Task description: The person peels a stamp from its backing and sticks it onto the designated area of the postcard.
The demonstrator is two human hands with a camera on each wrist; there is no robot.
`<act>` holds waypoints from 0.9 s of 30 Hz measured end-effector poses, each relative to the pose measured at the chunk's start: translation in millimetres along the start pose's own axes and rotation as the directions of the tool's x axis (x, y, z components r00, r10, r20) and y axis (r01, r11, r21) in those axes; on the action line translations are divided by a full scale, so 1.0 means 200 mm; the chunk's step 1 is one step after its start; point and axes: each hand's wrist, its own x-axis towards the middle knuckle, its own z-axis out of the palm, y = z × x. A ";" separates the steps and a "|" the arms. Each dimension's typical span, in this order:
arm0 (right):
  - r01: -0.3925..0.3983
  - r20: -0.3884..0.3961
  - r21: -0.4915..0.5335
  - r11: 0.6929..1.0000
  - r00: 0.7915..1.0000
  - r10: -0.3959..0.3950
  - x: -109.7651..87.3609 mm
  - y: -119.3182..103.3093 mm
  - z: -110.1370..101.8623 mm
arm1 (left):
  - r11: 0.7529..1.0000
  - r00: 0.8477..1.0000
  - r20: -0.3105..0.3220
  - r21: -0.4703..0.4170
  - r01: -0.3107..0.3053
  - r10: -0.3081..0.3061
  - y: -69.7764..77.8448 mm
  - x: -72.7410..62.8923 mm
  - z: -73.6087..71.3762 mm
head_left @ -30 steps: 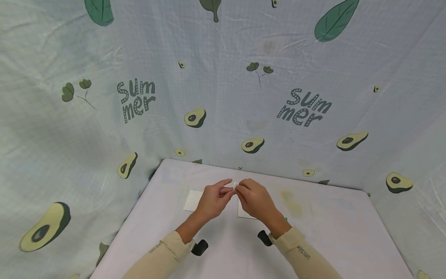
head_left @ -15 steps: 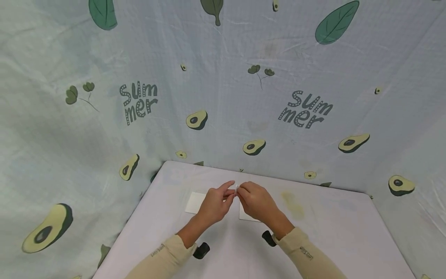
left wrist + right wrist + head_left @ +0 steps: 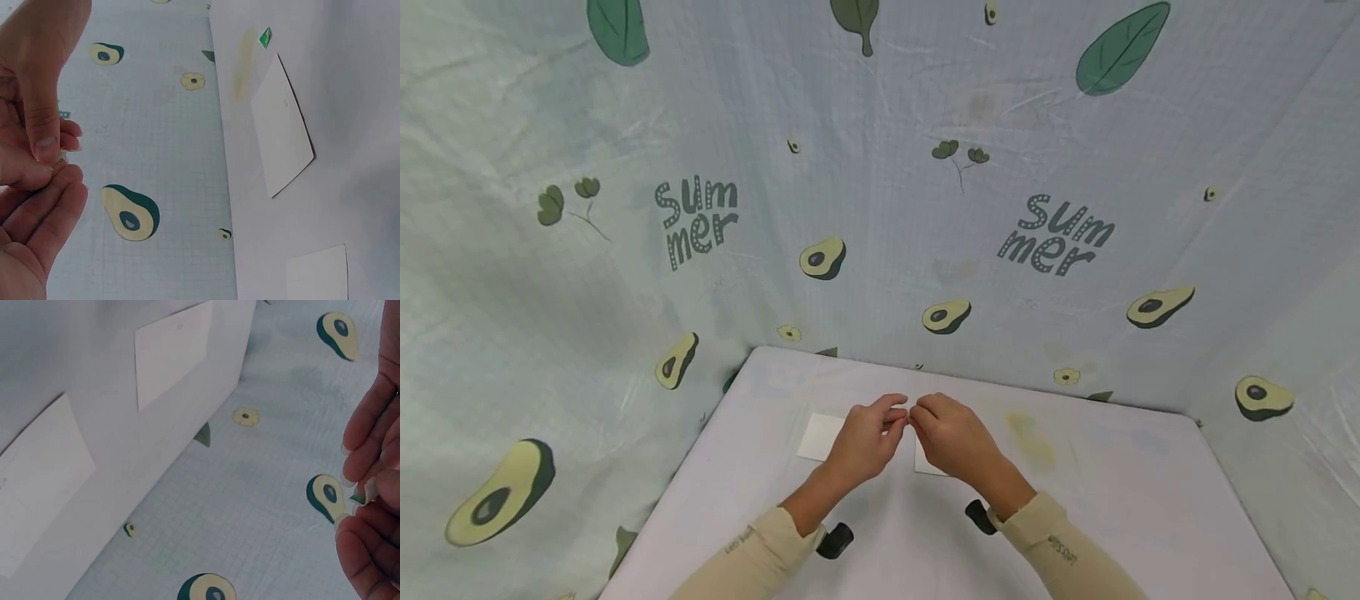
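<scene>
Both hands meet fingertip to fingertip above the table in the head view. My left hand (image 3: 861,440) pinches between thumb and fingers, and my right hand (image 3: 957,437) does the same against it. Between them is a tiny green-and-white piece (image 3: 361,496), thin and bent like paper, showing in the right wrist view. In the head view the fingers cover it. A white card (image 3: 820,437) lies flat beyond the left hand. Another white card (image 3: 929,462) lies partly under the right hand's outline.
A small green diamond-shaped piece (image 3: 265,37) with a pale edge lies beside the right card. Behind the white table (image 3: 1120,500) hangs a pale cloth (image 3: 887,200) printed with avocados. A faint yellow stain (image 3: 1032,440) marks the tabletop right of the hands.
The white bit seen between the fingertips earlier is now covered in the head view. My left index finger has bent down slightly toward the pinch. The hands otherwise stay almost in place.
</scene>
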 end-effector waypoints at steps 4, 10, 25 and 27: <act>0.015 0.024 0.008 1.000 1.000 -0.016 0.00 -0.01 0.00 | 0.998 1.000 0.004 0.066 0.007 -0.008 0.00 -0.02 0.01; 0.002 0.078 0.041 0.999 0.997 -0.006 0.00 0.00 -0.01 | 0.993 0.999 -0.023 0.119 -0.026 0.029 0.01 -0.02 0.01; -0.084 -0.131 0.035 0.996 0.988 0.088 -0.02 -0.03 0.02 | 0.998 0.990 -0.135 -0.048 -0.039 0.033 0.02 0.00 0.02; -0.092 -0.158 0.021 0.996 0.983 0.094 -0.03 -0.03 0.03 | 0.997 0.989 -0.145 -0.080 -0.023 0.012 0.02 0.00 0.03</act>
